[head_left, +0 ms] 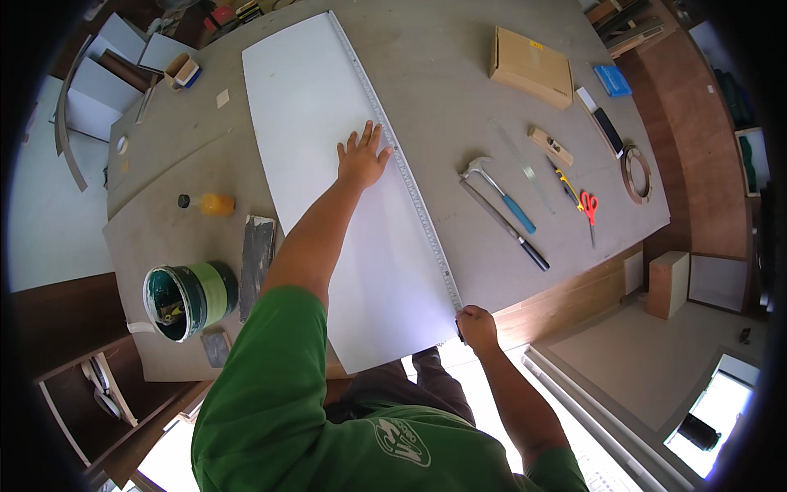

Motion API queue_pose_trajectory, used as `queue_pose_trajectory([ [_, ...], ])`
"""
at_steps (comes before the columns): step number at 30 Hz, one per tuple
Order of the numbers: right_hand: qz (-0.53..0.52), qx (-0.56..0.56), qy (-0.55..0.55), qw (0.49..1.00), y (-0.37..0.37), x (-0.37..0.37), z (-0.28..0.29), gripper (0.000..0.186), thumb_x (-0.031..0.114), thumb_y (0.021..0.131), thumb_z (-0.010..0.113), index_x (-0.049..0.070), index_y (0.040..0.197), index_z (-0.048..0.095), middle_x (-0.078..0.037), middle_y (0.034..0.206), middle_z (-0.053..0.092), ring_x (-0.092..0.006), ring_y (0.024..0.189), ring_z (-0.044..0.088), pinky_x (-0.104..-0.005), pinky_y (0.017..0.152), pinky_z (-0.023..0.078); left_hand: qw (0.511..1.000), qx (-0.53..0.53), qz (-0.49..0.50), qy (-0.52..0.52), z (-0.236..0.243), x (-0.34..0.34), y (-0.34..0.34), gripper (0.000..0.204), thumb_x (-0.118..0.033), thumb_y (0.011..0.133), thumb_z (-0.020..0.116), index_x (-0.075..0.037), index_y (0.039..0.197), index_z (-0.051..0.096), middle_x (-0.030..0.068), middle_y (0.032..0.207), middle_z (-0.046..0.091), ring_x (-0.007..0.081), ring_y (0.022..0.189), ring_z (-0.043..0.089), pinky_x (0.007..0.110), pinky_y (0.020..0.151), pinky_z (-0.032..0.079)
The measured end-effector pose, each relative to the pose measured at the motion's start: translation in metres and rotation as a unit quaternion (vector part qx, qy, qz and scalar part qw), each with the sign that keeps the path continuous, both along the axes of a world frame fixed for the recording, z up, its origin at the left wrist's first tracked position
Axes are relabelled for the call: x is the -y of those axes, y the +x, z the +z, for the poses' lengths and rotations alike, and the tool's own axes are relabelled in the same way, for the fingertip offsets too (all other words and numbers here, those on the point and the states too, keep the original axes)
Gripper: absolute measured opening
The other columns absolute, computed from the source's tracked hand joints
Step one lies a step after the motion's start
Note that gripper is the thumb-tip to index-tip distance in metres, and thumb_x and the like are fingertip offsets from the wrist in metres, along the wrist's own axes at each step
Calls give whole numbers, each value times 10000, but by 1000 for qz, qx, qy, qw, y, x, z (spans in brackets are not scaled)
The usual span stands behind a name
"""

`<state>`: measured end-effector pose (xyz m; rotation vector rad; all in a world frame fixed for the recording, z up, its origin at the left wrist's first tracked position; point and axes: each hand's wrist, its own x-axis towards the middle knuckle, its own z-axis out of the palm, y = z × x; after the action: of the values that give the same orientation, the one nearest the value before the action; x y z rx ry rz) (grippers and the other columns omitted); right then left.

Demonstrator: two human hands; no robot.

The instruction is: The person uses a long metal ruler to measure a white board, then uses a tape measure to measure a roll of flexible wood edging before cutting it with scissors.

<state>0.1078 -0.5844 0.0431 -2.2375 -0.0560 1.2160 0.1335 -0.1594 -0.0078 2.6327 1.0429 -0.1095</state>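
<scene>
At about 5 o'clock from the middle of the white board [377, 238], the near end of the tape measure [420, 213] is gripped in the right hand [478, 330]. The board's near end appears to be carried past the edge of the bench [459, 115], so it could be tipped or swung if leaned on. At 8 o'clock, the bucket [215, 293] is set near the bench's left side and could be knocked if the left elbow were swept outward.

Farther up, toward 12 o'clock, the left hand [361, 162] is laid flat on the board, fingers spread, well apart from the right; whether the blade is touched by it cannot be told. If that pressure were eased, the board could be slid by a pull on the tape. At 3 o'clock, the claw hammer [504, 195] is left clear of the board.

Farthest, the tape's end is laid at the board's far edge; whether it is hooked cannot be made out. If poorly caught, it could be released and snapped back.
</scene>
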Motion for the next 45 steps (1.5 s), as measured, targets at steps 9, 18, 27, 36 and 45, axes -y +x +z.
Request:
queue_pose_trajectory([
  [9,-48,-14,-21,999,3,-21,12,180,141,854,586,-9,775,646,-38,577,534,-123,494,465,-311,471,384,998,-53,-20,-13,8,-23,24,645,-554,1012,272,-237,1567,181,-78,1631,146,323,1424,257,598,1165,172],
  [18,-37,-4,1,999,0,-34,1,177,127,857,585,-2,741,618,-32,578,525,-119,501,454,-306,477,383,995,-94,-24,5,3,-37,32,648,-517,1013,304,-194,1565,201,-77,1630,169,272,1378,288,549,1099,256],
  [27,-25,2,-6,1000,-8,-34,-8,224,185,879,561,14,754,632,-73,559,564,-165,456,534,-329,486,441,993,-109,-47,15,8,-37,32,654,-513,1011,321,-187,1565,202,-82,1635,146,249,1353,302,523,1061,286],
  [36,-66,-51,-25,996,-7,-32,2,185,148,866,587,2,766,639,-37,603,551,-123,525,481,-309,497,403,991,-114,-58,41,7,-35,29,684,-560,989,367,-187,1550,251,-84,1631,164,262,1349,328,488,1054,317],
  [45,-24,-3,-18,1000,-7,-25,-7,189,165,861,600,2,777,644,-50,611,559,-137,540,495,-320,519,417,991,-111,-63,49,8,-37,28,698,-574,979,392,-184,1543,264,-84,1624,188,264,1343,338,492,1049,332],
])
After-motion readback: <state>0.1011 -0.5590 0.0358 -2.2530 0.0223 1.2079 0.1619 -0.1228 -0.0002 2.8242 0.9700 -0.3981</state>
